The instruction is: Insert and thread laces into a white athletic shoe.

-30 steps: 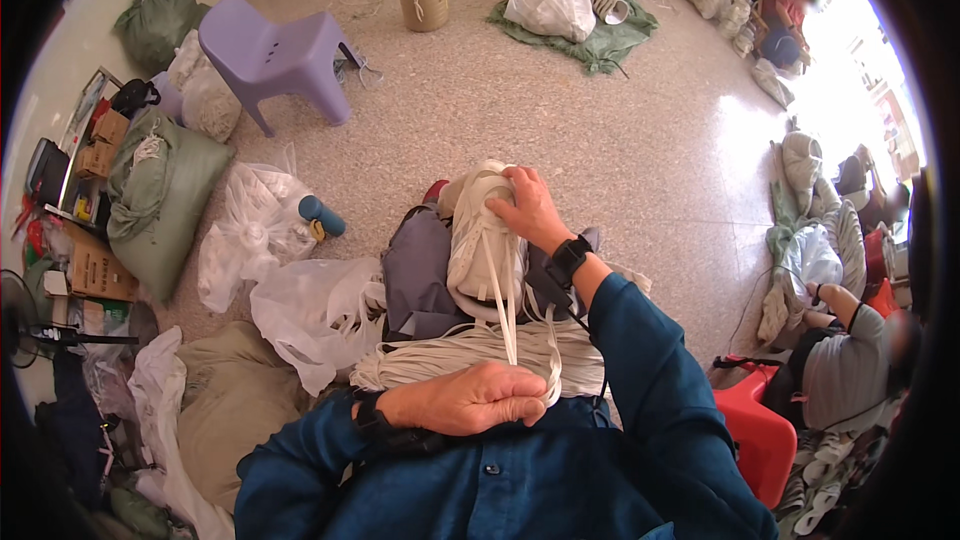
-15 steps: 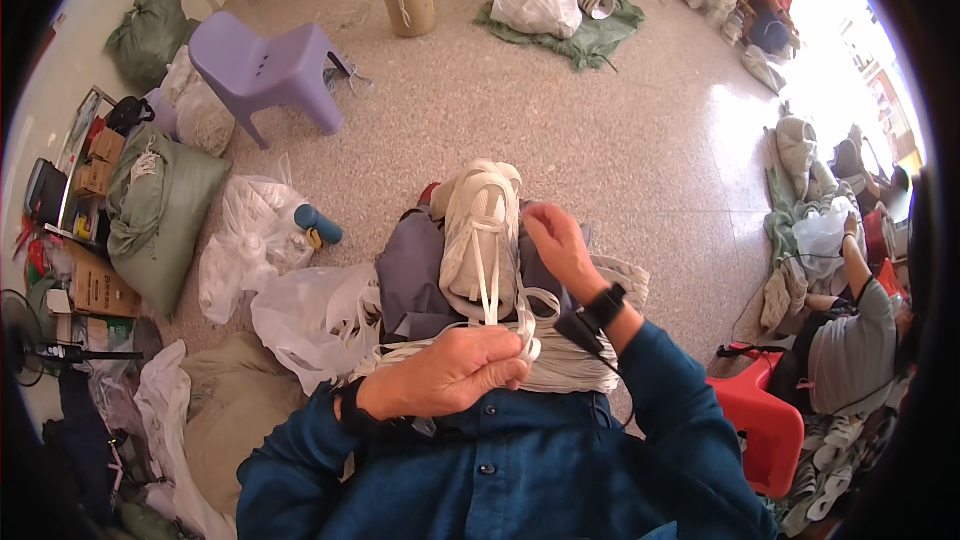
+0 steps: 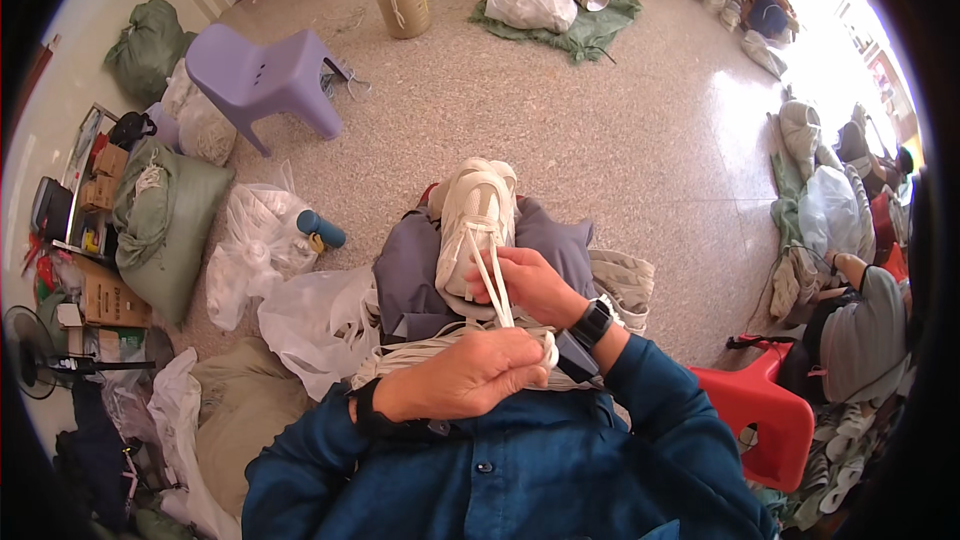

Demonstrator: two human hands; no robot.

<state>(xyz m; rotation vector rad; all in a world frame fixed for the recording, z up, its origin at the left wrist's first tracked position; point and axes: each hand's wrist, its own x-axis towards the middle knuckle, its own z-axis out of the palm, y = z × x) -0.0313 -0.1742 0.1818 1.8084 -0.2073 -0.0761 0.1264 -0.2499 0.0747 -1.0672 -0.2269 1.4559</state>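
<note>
A beige-and-white sneaker (image 3: 472, 210) rests on my lap, its toe pointing away from me. White shoelaces (image 3: 492, 275) run taut from its eyelets toward me. My left hand (image 3: 465, 372) is closed around the lace ends just in front of my shirt, a loop of lace poking out past the fingertips. Against the sneaker's right side, my right hand (image 3: 530, 285) has its fingers curled in at the laces; the lace strands cross over the fingertips. A bundle of loose white laces (image 3: 400, 360) lies across my lap under my left hand.
Another light sneaker (image 3: 625, 285) lies right of my lap. On the left are plastic bags (image 3: 330, 315), a blue bottle (image 3: 320, 228), a green sack (image 3: 165, 230) and a purple chair (image 3: 260, 80). A red stool (image 3: 755, 410) stands at right, near a seated person (image 3: 860, 330).
My right hand has moved left and nearer, from beside the sneaker to the taut laces. My left hand has shifted slightly right, still gripping the lace ends.
</note>
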